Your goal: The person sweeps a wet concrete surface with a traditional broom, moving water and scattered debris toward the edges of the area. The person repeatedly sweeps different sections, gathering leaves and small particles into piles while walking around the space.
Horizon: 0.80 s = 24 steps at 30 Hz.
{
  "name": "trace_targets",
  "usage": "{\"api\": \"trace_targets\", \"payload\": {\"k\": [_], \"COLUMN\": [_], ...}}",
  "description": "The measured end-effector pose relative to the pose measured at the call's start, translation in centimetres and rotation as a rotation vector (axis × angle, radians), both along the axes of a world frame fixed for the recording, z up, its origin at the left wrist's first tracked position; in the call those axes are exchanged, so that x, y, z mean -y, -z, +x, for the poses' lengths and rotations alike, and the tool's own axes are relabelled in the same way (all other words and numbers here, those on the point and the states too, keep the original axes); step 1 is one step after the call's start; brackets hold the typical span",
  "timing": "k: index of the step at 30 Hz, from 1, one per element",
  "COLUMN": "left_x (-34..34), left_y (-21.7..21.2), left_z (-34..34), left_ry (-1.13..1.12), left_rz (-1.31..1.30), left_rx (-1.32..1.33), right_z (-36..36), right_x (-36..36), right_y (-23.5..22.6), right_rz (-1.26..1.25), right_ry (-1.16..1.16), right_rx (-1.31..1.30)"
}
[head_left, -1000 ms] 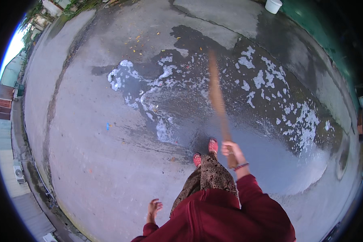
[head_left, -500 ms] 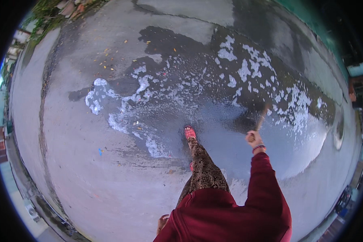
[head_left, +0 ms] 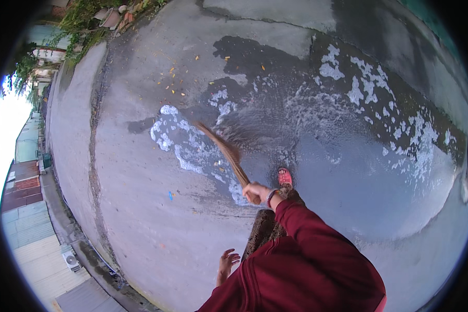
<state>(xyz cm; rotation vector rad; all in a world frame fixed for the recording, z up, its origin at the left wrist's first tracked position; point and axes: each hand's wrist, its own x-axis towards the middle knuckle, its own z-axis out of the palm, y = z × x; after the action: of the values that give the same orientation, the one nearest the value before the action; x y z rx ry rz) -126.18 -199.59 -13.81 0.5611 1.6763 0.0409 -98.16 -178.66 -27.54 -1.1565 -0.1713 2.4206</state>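
Observation:
My right hand (head_left: 256, 193) grips the handle end of a brown straw broom (head_left: 224, 150). The broom slants away to the far left, its bristles over wet concrete (head_left: 265, 125) at the edge of white foam (head_left: 184, 138). Down by my left hip hangs my left hand (head_left: 228, 261), with nothing in it and its fingers apart and loosely bent. A red sandal (head_left: 284, 178) on one foot stands on the wet ground just beyond the right hand; the other foot is hidden.
More foam patches (head_left: 369, 86) lie at the far right. Small yellow leaves (head_left: 174, 83) and a blue scrap (head_left: 170, 195) dot the concrete. Plants and pots (head_left: 109, 18) line the far left edge. A gutter (head_left: 91, 255) runs along the left, beside low roofs (head_left: 41, 223).
My right hand has swung the broom from the right across to the left. The left hand has come further into view beside my hip. Some foam in the middle has been spread.

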Motion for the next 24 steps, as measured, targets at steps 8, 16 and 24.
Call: {"api": "trace_targets", "payload": {"k": [8,16,24], "left_x": [-4.8,-10.7,-9.5], "left_y": [2.4,10.2,15.1], "left_z": [-2.2,-7.6,-17.1], "left_ry": [0.014,0.748,0.676], "left_rz": [-0.075,0.194,-0.066], "left_rx": [-0.064,0.102,0.049], "right_z": [8.5,21.0,9.7], "right_x": [-0.1,0.1,-8.1], "right_y": [-10.7,-6.2,12.3], "right_rz": [-0.101,-0.256,-0.274], "right_ry": [0.356,0.839,0.581], "right_rx": [-0.206,0.417,0.682]}}
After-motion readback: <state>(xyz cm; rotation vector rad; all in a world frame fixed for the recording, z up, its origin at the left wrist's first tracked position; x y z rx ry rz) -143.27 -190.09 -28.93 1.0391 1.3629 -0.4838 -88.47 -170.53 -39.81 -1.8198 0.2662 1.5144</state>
